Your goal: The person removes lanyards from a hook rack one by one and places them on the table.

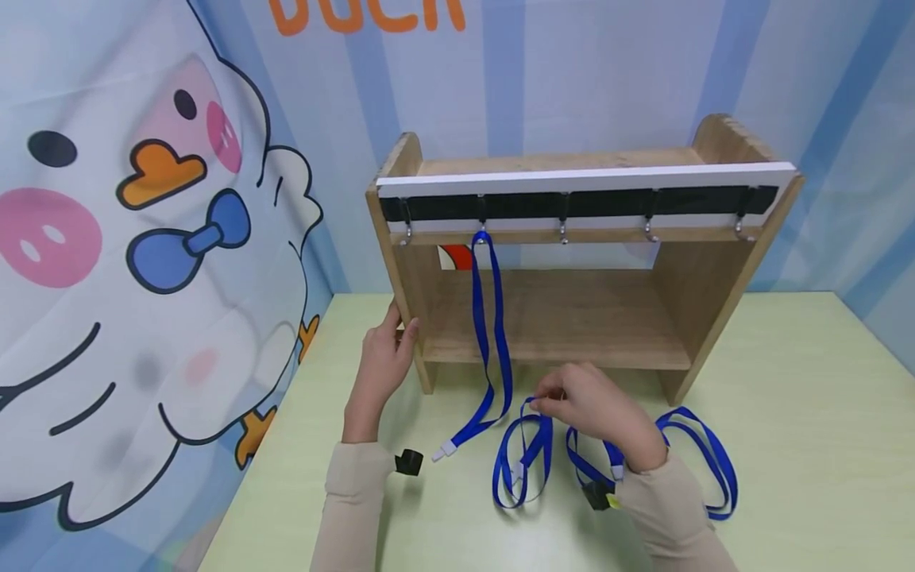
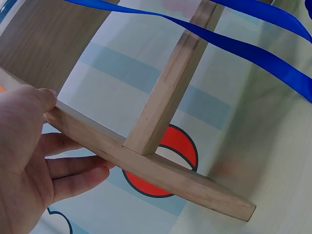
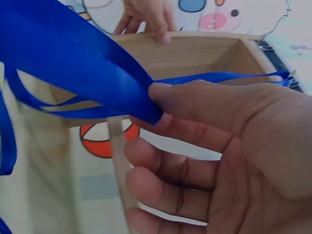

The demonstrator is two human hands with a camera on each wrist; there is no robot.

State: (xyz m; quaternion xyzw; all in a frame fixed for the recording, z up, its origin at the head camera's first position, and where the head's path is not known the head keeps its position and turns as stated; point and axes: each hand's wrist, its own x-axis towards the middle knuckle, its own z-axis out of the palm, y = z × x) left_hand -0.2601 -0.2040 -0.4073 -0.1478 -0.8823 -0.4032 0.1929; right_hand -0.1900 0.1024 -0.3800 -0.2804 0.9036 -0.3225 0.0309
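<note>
My left hand (image 1: 386, 357) holds the left side panel of a wooden shelf rack (image 1: 557, 318), thumb at the panel's edge and fingers on its outer side. Between thumb and index finger, my right hand (image 1: 589, 401) pinches the band of a blue lanyard (image 3: 87, 63); the rest of it lies looped on the table in the head view. Another blue lanyard (image 1: 479, 318) hangs from the second hook from the left, its white clip (image 1: 445, 450) low by the table. Partly behind my right forearm lie more blue lanyard loops (image 1: 708, 453).
Several metal hooks line a black strip (image 1: 522, 206) on the rack's white front bar (image 1: 782, 173). The rack stands on a pale green table (image 1: 808, 381). Behind it hangs a blue cloth backdrop (image 1: 593, 79), with a cartoon duck (image 1: 236, 318) at the left.
</note>
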